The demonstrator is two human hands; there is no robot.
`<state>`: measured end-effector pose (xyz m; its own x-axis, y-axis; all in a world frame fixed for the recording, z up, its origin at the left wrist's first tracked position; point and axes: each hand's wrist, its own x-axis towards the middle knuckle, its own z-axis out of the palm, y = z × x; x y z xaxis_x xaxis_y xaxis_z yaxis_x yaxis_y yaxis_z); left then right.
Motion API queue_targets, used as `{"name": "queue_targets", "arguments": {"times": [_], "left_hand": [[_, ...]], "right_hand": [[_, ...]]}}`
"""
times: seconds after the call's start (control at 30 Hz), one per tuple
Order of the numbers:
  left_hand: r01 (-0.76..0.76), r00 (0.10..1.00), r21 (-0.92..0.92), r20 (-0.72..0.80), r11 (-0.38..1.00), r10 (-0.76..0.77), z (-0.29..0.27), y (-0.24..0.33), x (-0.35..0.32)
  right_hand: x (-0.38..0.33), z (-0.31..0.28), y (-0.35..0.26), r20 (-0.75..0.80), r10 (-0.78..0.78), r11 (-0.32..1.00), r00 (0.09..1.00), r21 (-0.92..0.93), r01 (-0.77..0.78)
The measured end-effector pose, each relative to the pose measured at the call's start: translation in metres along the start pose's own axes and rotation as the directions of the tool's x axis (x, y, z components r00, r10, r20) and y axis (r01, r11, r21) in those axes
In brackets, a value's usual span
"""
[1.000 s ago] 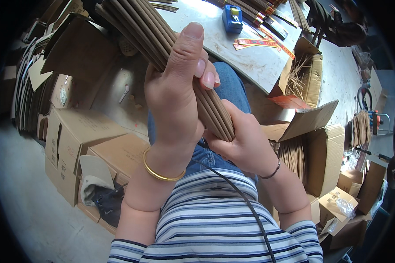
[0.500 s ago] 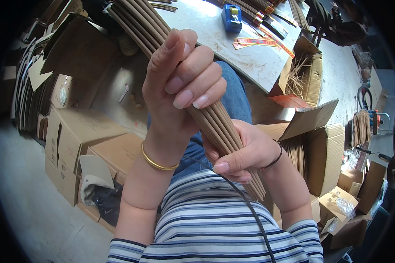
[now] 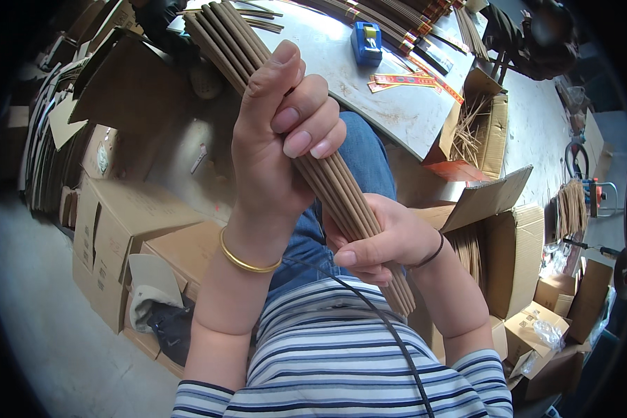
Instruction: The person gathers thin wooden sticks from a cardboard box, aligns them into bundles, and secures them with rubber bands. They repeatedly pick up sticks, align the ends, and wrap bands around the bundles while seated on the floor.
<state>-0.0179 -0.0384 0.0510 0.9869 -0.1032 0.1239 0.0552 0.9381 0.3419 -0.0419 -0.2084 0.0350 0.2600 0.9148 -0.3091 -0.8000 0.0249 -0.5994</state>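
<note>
A bundle of long brown incense sticks (image 3: pixel 338 191) slants across my lap, its upper end at the far left and its lower end near my striped shirt. Wrapped round its middle is my left hand (image 3: pixel 282 118), fingers curled over the sticks and thumb pointing up along them. Lower down, my right hand (image 3: pixel 376 237) grips the same bundle, thumb across the front. The sticks lie side by side, with their upper ends slightly uneven. A gold bangle circles my left wrist, and a dark band my right one.
Ahead stands a pale table (image 3: pixel 397 115) with a blue tape dispenser (image 3: pixel 366 43), red-yellow paper strips (image 3: pixel 404 81) and more bundled sticks (image 3: pixel 390 31). Open cartons of sticks (image 3: pixel 512 244) stand at the right. Closed cartons (image 3: pixel 129 223) and a grey cap (image 3: pixel 150 296) are at the left.
My left hand's fingers have curled in a little more round the bundle, and the hand has shifted slightly. My right hand keeps its grip. The table scene sits slightly higher in view.
</note>
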Motion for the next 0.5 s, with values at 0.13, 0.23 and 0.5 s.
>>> {"name": "queue_targets", "arguments": {"times": [0.13,0.23,0.5], "left_hand": [[-0.079,0.983,0.310,-0.133,0.948,0.125,0.006,-0.006,0.003],[-0.024,0.997,0.227,-0.070,0.974,0.041,0.003,-0.006,0.010],[-0.078,0.996,0.394,0.063,0.916,0.057,0.018,-0.003,0.048]], "right_hand": [[0.007,0.008,-0.001,-0.276,-0.503,0.572,0.819,-0.817,0.076],[0.005,0.002,-0.012,-0.221,-0.175,0.919,0.959,-0.387,0.078],[0.012,-0.031,-0.029,-0.170,-0.367,0.838,0.915,-0.487,0.246]]}}
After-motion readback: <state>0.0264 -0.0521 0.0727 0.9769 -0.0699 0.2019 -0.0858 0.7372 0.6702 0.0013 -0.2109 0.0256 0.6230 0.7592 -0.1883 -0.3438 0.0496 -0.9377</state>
